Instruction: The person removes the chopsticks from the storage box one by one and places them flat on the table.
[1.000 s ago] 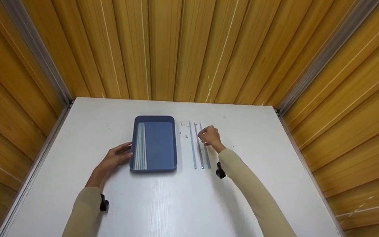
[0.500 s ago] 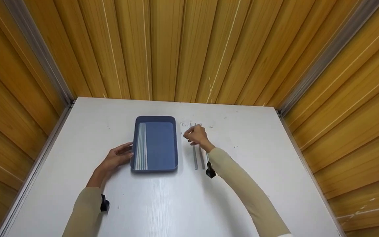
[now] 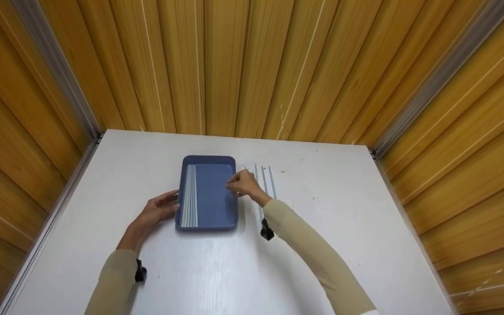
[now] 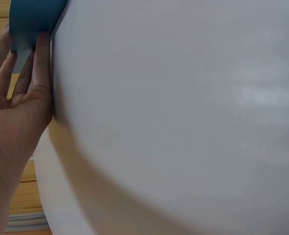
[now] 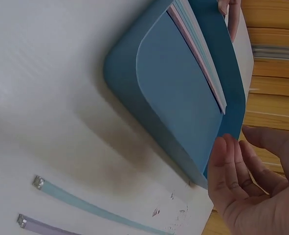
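Note:
My left hand (image 3: 158,210) rests its extended fingers against the left outer wall of a blue rectangular tray (image 3: 215,205). In the left wrist view those fingers (image 4: 40,63) touch the tray's wall. Inside the tray, several long thin pale strips (image 3: 189,197) lie side by side along the left. Over the tray's right rim hovers my right hand (image 3: 244,183). The right wrist view shows its fingers bent loosely, the thumb apart from them, with nothing visible between. On the table beside the tray lie a pale teal strip (image 5: 90,206) and a lilac strip (image 5: 41,226), both with silvery ends.
Another strip (image 3: 272,181) lies farthest right, partly hidden by the right sleeve. Small flecks mark the white table (image 3: 208,271) near the strips' far ends. Wood-patterned panels (image 3: 234,65) enclose the back and sides.
My right hand has moved left from above the loose strips to the tray's right rim. The left hand stays at the tray's side, and the strips lie as before.

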### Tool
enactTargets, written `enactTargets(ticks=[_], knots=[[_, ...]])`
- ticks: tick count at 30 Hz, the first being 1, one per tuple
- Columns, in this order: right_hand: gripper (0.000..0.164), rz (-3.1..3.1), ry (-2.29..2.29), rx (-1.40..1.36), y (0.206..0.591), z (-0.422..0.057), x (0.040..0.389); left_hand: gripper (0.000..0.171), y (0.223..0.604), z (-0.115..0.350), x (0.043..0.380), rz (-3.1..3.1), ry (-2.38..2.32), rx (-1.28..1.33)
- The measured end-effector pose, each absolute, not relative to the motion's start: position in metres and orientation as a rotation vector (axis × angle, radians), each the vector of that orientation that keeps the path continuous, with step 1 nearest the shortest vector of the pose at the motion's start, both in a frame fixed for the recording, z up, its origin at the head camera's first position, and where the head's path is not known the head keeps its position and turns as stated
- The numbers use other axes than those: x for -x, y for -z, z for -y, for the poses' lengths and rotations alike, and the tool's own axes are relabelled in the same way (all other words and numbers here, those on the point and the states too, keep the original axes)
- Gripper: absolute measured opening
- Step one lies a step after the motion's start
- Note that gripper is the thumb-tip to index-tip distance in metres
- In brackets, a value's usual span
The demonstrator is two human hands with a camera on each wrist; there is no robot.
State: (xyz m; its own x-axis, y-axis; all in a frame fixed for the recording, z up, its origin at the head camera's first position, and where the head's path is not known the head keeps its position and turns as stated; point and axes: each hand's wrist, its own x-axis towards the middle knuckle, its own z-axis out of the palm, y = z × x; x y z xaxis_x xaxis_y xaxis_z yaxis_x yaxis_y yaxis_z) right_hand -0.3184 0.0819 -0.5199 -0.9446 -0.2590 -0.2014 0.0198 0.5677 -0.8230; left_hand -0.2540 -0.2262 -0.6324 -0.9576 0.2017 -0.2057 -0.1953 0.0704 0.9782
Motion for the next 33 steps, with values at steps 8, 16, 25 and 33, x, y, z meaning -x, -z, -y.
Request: enactTargets(ticks=[8,16,25,33], knots=[[0.021,-2.464,1.316,0.322,0.527,-0.057,0.311,0.068,0.633,0.228,0.252,-2.088,-1.943,-0.053],[0.022,-2.447,1.327,0.406,0.539,-0.030,0.311,0.066,0.628,0.229,0.254,-2.142,-1.931,-0.048],[0.025,-2.310,1.491,0.264,0.574,-0.006,0.299,0.068,0.632,0.229,0.252,-2.110,-1.934,0.005],[0.026,-2.426,1.488,0.291,0.590,0.002,0.298,0.065,0.634,0.224,0.255,-2.085,-1.970,-0.027]])
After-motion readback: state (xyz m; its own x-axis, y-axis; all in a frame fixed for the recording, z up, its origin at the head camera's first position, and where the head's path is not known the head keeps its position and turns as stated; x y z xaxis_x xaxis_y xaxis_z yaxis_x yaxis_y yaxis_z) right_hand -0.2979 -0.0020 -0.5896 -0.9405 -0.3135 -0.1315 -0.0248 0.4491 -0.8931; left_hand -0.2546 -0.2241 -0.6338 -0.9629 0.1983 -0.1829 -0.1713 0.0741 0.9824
